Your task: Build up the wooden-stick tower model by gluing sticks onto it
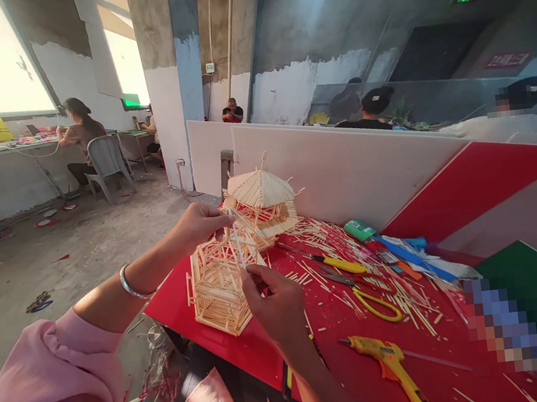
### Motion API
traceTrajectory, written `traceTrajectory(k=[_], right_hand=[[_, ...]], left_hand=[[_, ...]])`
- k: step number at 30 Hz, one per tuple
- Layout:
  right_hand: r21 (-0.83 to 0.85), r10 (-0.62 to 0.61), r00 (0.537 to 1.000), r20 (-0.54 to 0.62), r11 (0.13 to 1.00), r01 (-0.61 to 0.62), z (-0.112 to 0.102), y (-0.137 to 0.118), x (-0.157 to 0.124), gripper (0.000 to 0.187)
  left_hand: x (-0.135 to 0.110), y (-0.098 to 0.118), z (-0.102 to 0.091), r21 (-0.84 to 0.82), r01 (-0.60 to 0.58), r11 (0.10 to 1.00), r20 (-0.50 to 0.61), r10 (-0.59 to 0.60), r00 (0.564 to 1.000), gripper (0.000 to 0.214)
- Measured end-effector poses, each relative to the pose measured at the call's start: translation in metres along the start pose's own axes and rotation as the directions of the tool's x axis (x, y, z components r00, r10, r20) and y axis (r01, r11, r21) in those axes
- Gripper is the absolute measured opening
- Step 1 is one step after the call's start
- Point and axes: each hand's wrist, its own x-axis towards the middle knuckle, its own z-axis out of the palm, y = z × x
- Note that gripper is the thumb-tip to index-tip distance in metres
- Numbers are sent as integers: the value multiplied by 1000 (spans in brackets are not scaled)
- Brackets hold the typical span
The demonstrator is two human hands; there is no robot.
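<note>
A thin pale wooden stick (238, 246) runs between my two hands. My left hand (206, 221), with a bangle at the wrist, pinches its upper end. Lower down, the fingertips of my right hand (276, 295) close on the other end. Behind and below the stick is a lattice frame (216, 296) built from similar sticks, at the left edge of the red table (265, 348). Further back stands a small pavilion model (260, 192) with a pointed stick roof. Whether the held stick touches the lattice, I cannot tell.
A yellow glue gun (389, 364) lies at front right. Yellow-handled scissors (377, 301), a yellow-handled tool (345, 263) and loose sticks (315, 234) are scattered beyond. A white board partition (323, 176) borders the table's back. Other people sit further off.
</note>
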Motion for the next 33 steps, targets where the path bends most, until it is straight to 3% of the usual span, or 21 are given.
traceTrajectory(k=[33], right_hand=[[11,8,1000,0,1000,-8,0,-1,-3,20]], left_hand=[[1,-2,-1,-9,7,1000,11,-7,1000,35]])
